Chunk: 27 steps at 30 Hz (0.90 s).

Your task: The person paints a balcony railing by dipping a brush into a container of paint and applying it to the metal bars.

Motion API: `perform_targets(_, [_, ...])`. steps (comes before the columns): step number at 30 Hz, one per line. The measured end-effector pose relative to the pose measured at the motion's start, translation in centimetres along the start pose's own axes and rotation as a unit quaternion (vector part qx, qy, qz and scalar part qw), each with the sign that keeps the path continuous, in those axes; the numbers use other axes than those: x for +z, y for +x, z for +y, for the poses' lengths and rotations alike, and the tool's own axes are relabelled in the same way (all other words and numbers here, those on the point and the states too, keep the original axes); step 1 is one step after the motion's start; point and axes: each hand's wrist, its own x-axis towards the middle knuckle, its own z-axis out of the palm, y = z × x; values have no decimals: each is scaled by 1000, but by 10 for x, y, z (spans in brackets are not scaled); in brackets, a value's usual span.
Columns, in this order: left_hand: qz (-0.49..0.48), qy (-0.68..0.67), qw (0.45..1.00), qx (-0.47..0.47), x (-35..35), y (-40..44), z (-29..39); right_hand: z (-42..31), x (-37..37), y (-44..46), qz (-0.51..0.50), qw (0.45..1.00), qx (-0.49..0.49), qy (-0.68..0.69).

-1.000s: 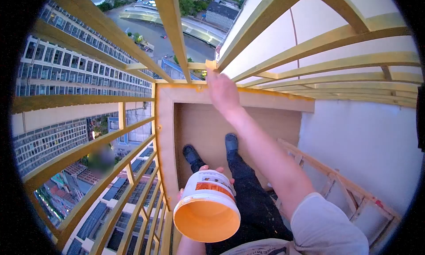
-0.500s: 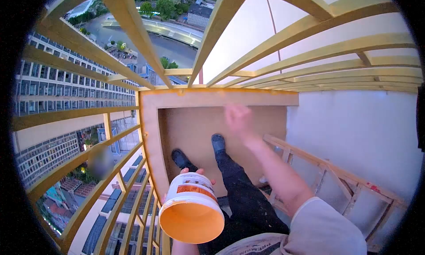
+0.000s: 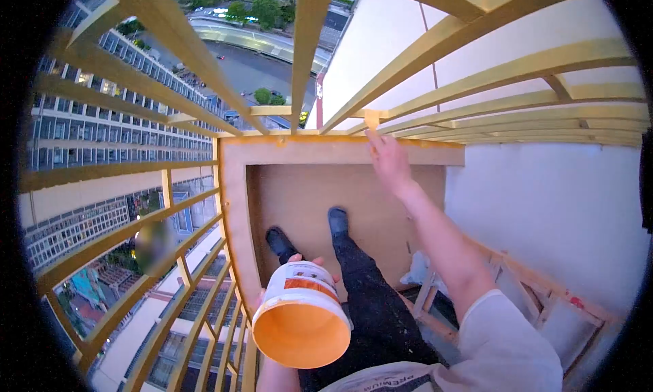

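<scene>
A white paint bucket (image 3: 303, 286) with an orange label tilts toward me, its inside coated orange. My left hand (image 3: 296, 258) is wrapped round its far side, with only fingertips and a bit of the hand showing. My right hand (image 3: 391, 162) reaches forward, closed on a small paintbrush (image 3: 372, 118) coated yellow-orange. The brush head touches or nearly touches the foot of the yellow railing (image 3: 401, 108), where the bars meet the ledge. Most of the handle is hidden in my fingers.
A pale ledge (image 3: 233, 208) with orange paint along its edge runs below the railing bars. A wooden frame (image 3: 544, 293) leans by the white wall (image 3: 544, 201) on the right, near a pale plastic bag (image 3: 416, 268). Buildings and a road lie far below.
My right hand has moved up and a little to the right, bringing the brush to the railing's foot. The bucket has shifted slightly rightward in my left hand.
</scene>
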Motion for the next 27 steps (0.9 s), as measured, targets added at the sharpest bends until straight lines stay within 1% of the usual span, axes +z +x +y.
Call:
perform_targets(1, [5, 8, 1000, -8, 2, 1, 0, -5, -1, 2, -187, 981, 12, -59])
perform_targets(2, [2, 3, 1000, 0, -1, 4, 0, -11, 0, 7, -364, 924, 19, -119])
perform_targets(3, [-17, -19, 999, -19, -7, 6, -1, -23, -2, 7, -367, 923, 10, -119])
perform_targets(4, [-35, -42, 998, -39, -12, 9, -2, -39, -9, 4, -306, 941, -109, -92])
perform_targets(5, [-53, -47, 997, -45, -16, 10, 0, -54, -14, 8, -239, 942, -226, -62])
perform_targets(6, [-70, -51, 995, -50, -21, 12, 3, -68, -16, 20, -242, 940, -234, -63])
perform_targets(8, [-61, -32, 996, -48, -22, 10, 3, -91, -16, 55, -171, 913, -301, -217])
perform_targets(9, [-64, -39, 996, -44, -23, 8, 4, -95, -15, 69, -174, 909, -308, -218])
perform_targets(11, [-29, -21, 999, -26, -25, 5, 4, -102, -14, 89, -246, 878, -239, -332])
perform_targets(12, [-34, -30, 999, -24, -28, 3, 6, -109, -13, 86, -248, 874, -246, -338])
perform_targets(14, [-57, -19, 998, -15, -40, 5, 13, -123, -7, 76, -417, 830, -175, -326])
perform_targets(15, [-60, -30, 998, -10, -45, 4, 16, -123, -2, 77, -420, 824, -183, -333])
perform_targets(16, [-54, -31, 998, -5, -47, 1, 19, -119, 1, 77, -302, 862, -251, -320])
perform_targets(17, [-48, -32, 998, -1, -48, -2, 20, -115, 0, 76, -180, 883, -313, -299])
perform_targets(18, [-49, -43, 998, 2, -49, -3, 23, -109, -2, 78, -185, 878, -321, -302])
perform_targets(19, [-48, -12, 999, 22, -50, -3, 27, -105, -7, 81, -228, 881, -279, -307])
perform_targets(20, [-49, -10, 998, 30, -55, -3, 31, -105, -5, 82, -269, 881, -235, -311])
perform_targets(21, [-50, -9, 998, 37, -60, -4, 34, -117, -11, 74, -369, 874, -199, -245])
perform_targets(22, [-51, -7, 998, 45, -65, -4, 38, -134, -25, 56, -466, 853, -155, -176])
perform_targets(24, [-52, -17, 997, 60, -72, -6, 45, -165, -60, 33, -458, 877, -134, -49])
perform_targets(25, [-56, -26, 995, 73, -79, -3, 47, -172, -76, 22, -392, 911, -116, 52])
perform_targets(26, [-54, -30, 995, 74, -82, 0, 54, -176, -93, 13, -321, 930, -94, 154])
perform_targets(27, [-56, 3, 995, 84, -85, 5, 64, -180, -115, 9, -321, 925, -20, 203])
